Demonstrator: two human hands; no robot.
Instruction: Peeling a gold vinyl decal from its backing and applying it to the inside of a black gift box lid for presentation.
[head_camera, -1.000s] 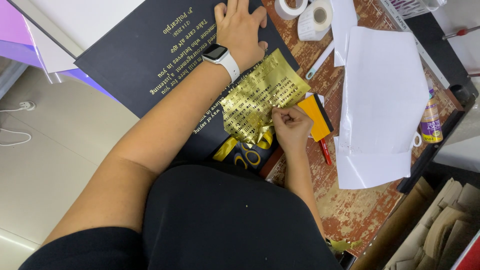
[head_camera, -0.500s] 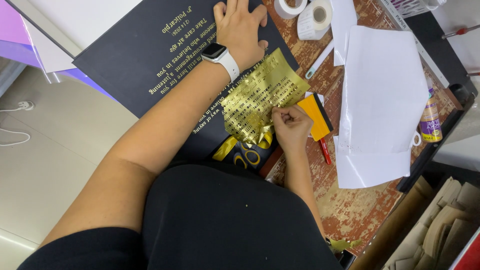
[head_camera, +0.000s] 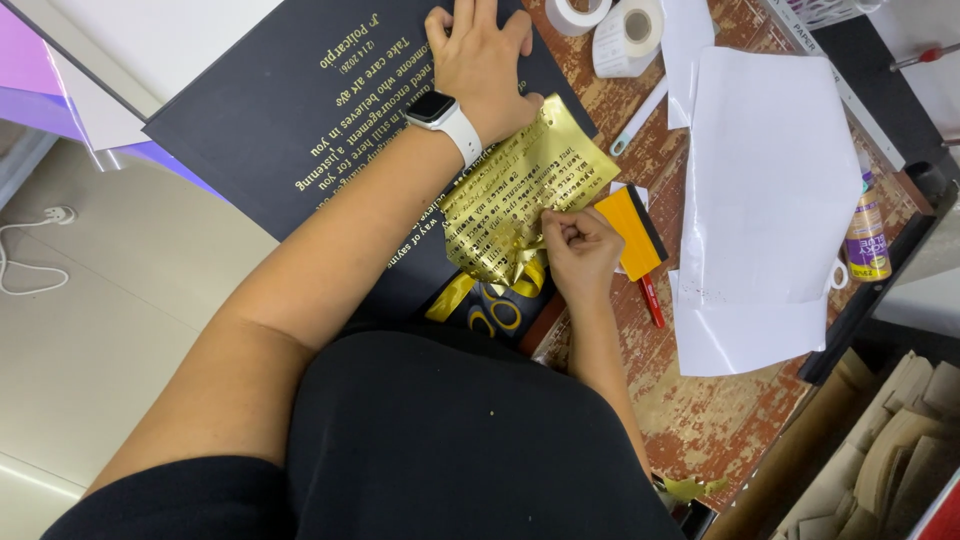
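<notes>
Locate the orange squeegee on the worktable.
In the head view, the orange squeegee lies right of centre, beside the right hand, between the gold foil sheet and the white paper.

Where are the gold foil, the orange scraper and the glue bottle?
gold foil (head_camera: 520, 190), head view, flat upper part.
orange scraper (head_camera: 628, 228), head view, orange face.
glue bottle (head_camera: 866, 232), head view, label.

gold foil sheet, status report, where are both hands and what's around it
Left hand flat on the dark board. Right hand pinching the gold foil sheet, partly lifted and crumpled. Orange scraper just beside; scissors under the foil's near edge.
</notes>
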